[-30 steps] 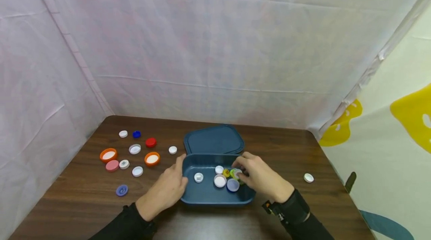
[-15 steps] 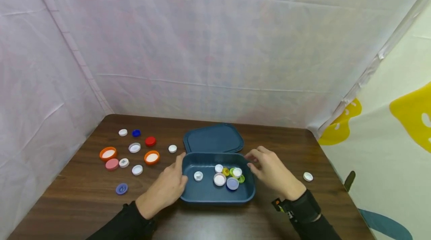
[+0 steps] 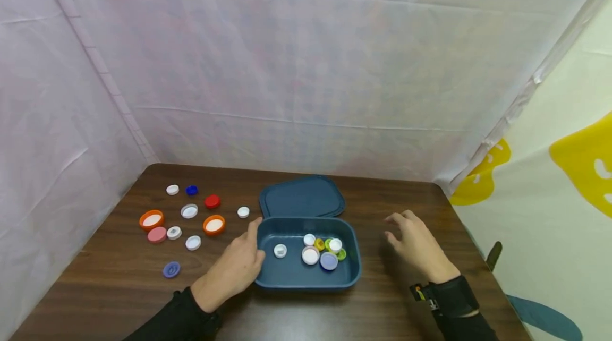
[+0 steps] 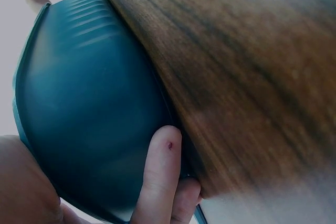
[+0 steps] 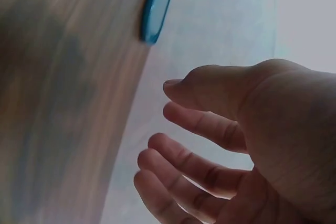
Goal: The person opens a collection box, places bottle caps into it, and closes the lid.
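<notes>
A dark blue container (image 3: 306, 283) sits on the brown table (image 3: 382, 309) with several bottle caps inside, among them a white cap (image 3: 280, 250), a lilac cap (image 3: 329, 261) and a yellow cap (image 3: 319, 244). My left hand (image 3: 255, 245) grips its left end, thumb at the rim. In the left wrist view a finger (image 4: 157, 177) lies against the container's outer wall (image 4: 89, 119). My right hand (image 3: 397, 229) hovers over the table to the right of the container, fingers loosely spread and holding nothing. The right wrist view shows this hand (image 5: 220, 145) empty.
The container's lid (image 3: 302, 197) lies flat just behind it. Loose caps are scattered on the left of the table: two orange caps (image 3: 151, 220), a red cap (image 3: 212, 201), a pink cap (image 3: 156, 235), a purple cap (image 3: 171, 269) and white caps (image 3: 243, 212). Fabric walls close in the table.
My right hand came out of the container, leaving a white cap among the others, and moved right over the table. The left hand stayed on the container.
</notes>
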Tool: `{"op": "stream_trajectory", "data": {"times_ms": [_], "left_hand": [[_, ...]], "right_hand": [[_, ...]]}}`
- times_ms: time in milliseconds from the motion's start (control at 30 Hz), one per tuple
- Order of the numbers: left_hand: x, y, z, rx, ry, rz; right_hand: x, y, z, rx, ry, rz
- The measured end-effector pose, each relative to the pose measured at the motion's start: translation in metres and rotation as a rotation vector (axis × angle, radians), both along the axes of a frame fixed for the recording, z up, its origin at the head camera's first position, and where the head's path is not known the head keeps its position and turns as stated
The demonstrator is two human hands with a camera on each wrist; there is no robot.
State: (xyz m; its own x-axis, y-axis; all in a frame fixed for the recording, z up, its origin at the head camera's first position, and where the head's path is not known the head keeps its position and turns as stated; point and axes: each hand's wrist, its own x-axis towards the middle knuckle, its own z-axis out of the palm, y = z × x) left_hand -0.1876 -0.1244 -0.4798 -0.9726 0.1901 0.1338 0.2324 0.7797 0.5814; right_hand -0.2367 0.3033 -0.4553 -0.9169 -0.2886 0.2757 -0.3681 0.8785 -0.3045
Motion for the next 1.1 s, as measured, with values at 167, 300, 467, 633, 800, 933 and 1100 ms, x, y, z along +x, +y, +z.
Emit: {"op": "stream_trajectory", "data": {"times_ms": [167,300,467,633,800,933,1100], "left_hand": [[0.001,0.0,0.0,0.005,-0.005,-0.003],[0.002,0.0,-0.001,0.003,-0.013,0.0],[0.002,0.001,-0.001,0.004,-0.016,0.003],[0.001,0.0,0.0,0.0,-0.004,0.007],[0.002,0.0,0.001,-0.003,0.001,0.006],[0.002,0.0,0.001,-0.003,-0.01,0.01],[0.001,0.001,0.002,0.0,-0.019,0.01]], "right_hand": [[0.0,0.024,-0.009,0.009,-0.03,-0.083],[0.001,0.042,-0.015,0.009,-0.061,-0.167],[0.001,0.06,-0.017,0.018,-0.104,-0.268],[-0.001,0.07,-0.018,0.044,-0.165,-0.314],[-0.002,0.075,-0.021,0.054,-0.221,-0.318],[-0.003,0.077,-0.022,0.055,-0.238,-0.296],[-0.006,0.076,-0.025,0.056,-0.202,-0.265]]}}
